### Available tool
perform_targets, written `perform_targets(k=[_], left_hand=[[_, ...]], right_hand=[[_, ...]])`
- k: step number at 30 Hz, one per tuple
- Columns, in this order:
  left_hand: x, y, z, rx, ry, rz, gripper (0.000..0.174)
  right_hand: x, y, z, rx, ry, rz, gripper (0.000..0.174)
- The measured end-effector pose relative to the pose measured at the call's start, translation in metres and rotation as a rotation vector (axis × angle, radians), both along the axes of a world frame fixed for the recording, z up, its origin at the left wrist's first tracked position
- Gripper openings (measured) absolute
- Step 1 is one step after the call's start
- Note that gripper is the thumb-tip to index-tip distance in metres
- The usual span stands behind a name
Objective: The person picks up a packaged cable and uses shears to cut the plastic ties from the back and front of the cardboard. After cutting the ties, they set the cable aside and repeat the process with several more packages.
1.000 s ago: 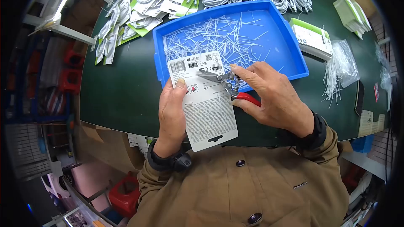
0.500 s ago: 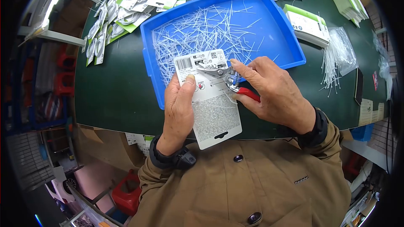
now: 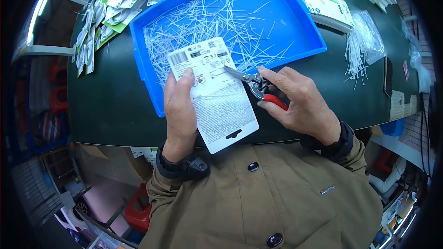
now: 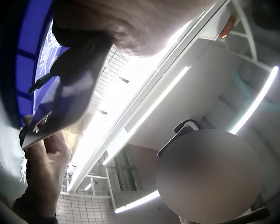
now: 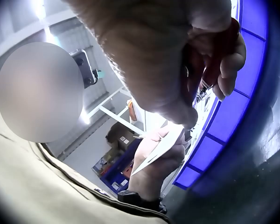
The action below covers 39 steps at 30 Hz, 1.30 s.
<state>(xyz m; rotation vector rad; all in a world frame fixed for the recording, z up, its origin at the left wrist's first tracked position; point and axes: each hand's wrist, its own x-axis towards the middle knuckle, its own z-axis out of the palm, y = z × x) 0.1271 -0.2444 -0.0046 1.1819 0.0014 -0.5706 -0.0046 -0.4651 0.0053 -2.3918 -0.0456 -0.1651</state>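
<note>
My left hand [image 3: 181, 106] grips the left edge of a white printed package card [image 3: 221, 110], thumb on its face. The card tilts over the near side of a blue tray [image 3: 304, 53], barcode end away from me and hang slot close to my body. In my right hand [image 3: 302, 101] are red-handled pruning shears [image 3: 275, 101], thumb and fingers round the handles. Their metal blades overlap the card's right edge, pointing left. A thin white strand [image 3: 214, 97] crosses the card's printed face. The right wrist view shows the red handles [image 5: 214, 65] within the curled fingers.
Many cut white ties [image 3: 198, 23] lie in the tray. Packaged cables [image 3: 117, 14] are heaped at the back left. A stack of cards [image 3: 325, 9], a bundle of white ties [image 3: 355, 60] and a clear plastic bag [image 3: 369, 37] sit at the right.
The head view has shifted, so tray and card appear further left. On the card, the shears have drawn back from the top part to the right edge, and a white strand now lies across the text.
</note>
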Motion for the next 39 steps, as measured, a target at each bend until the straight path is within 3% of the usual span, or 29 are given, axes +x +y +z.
perform_targets(k=[17,26,33,39], left_hand=[[-0.006,-0.010,0.001,0.038,-0.199,0.245,0.047],[0.003,-0.024,-0.004,-0.045,-0.181,0.238,0.041],[0.008,-0.028,-0.009,-0.037,-0.209,0.264,0.038],[0.003,-0.034,-0.006,-0.070,-0.203,0.268,0.037]], right_hand=[[0.008,0.016,0.014,-0.177,-0.053,-0.015,0.071],[0.006,0.019,0.004,-0.007,0.025,-0.081,0.071],[0.009,0.028,0.008,0.151,-0.040,0.044,0.071],[0.016,0.030,0.011,0.021,-0.080,0.064,0.072]])
